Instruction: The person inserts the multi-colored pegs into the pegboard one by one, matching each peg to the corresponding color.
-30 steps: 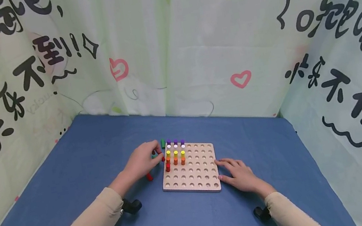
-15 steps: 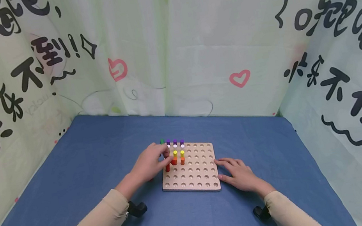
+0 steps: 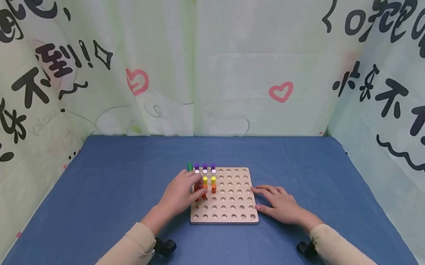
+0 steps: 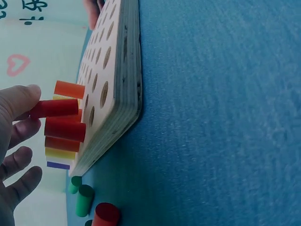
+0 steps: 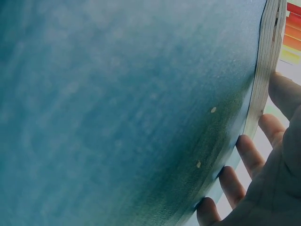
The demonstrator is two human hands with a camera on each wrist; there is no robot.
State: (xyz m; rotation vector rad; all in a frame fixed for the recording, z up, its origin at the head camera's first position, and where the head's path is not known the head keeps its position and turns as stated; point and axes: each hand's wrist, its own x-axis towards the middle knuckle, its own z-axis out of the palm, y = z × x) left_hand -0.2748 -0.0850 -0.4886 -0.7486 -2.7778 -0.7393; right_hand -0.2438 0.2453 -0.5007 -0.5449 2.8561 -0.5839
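A light wooden pegboard (image 3: 231, 213) with rows of round holes lies on the blue table. My left hand (image 3: 182, 194) is over its left side and pinches a red peg (image 4: 56, 108) between thumb and forefinger, the peg's end close to the board's face in the left wrist view. Beside it another red peg (image 4: 66, 129) stands in the board. Orange pegs (image 3: 214, 189), yellow pegs (image 3: 213, 179), white pegs and purple pegs (image 3: 205, 166) fill short rows behind. My right hand (image 3: 281, 206) rests with loosely extended fingers at the board's right edge, thumb touching it.
Loose green pegs (image 4: 85, 200) and a loose red peg (image 4: 106, 215) lie on the table left of the board. A printed curtain (image 3: 233, 55) closes off the back and both sides of the table.
My left hand has come from the loose pegs left of the board onto the board, bringing the red peg towards the second column. My right hand stays put.
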